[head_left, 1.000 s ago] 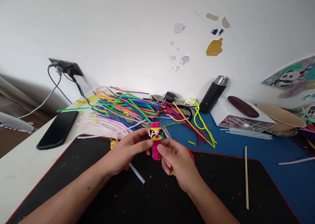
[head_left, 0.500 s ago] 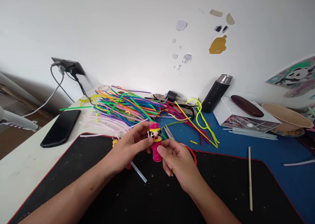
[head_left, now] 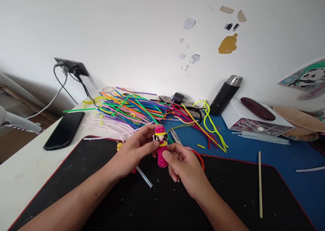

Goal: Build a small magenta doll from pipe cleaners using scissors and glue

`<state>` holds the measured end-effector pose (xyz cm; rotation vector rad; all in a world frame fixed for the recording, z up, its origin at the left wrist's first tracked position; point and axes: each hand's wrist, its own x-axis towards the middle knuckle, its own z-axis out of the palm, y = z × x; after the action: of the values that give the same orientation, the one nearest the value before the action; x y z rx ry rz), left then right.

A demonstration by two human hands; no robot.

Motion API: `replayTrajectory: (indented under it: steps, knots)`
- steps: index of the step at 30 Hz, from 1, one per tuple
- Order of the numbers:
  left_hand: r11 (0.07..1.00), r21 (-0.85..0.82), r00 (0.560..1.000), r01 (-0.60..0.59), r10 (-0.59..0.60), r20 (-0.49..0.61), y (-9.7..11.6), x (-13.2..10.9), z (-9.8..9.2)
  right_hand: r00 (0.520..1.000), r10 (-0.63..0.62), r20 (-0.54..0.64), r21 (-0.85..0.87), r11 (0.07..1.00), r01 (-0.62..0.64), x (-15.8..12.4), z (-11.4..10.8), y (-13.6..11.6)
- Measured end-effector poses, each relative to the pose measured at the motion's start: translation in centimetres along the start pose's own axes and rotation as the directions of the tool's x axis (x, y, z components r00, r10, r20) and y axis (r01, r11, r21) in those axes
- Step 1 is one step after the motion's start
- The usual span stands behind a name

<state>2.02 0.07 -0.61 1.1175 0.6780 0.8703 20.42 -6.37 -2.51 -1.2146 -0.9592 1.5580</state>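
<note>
A small pipe-cleaner doll (head_left: 162, 156) stands upright between my hands, with a pink body, a pink hat with a yellow band, and a black-and-white face. My left hand (head_left: 134, 149) grips it at the head, thumb below the face. From the other side, my right hand (head_left: 183, 161) pinches the body between thumb and fingers. Scissors (head_left: 175, 136) with an orange-red handle lie behind my right hand, partly covered by it. A clear glue stick (head_left: 144, 177) pokes out from under my left hand, near a partly hidden yellow item (head_left: 119, 145).
Colourful pipe cleaners (head_left: 132, 106) are heaped along the wall. A black phone (head_left: 64, 131) lies left on the table. At right are a black flask (head_left: 225, 95), a white box (head_left: 243, 117), a bowl (head_left: 302, 119) and a thin stick (head_left: 260, 185) on the black mat (head_left: 218, 200).
The hands and doll hold almost the same pose. The view has shifted slightly, so the background sits a little further right at the right side.
</note>
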Motion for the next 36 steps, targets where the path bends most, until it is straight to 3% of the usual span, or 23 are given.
replayTrajectory:
  steps: [36]
  knots:
    - [0.999, 0.013, 0.998, 0.050, -0.050, -0.029, -0.21, -0.18, -0.13, 1.000, 0.006, 0.005, -0.003, 1.000, -0.006, -0.26, 0.35, -0.01]
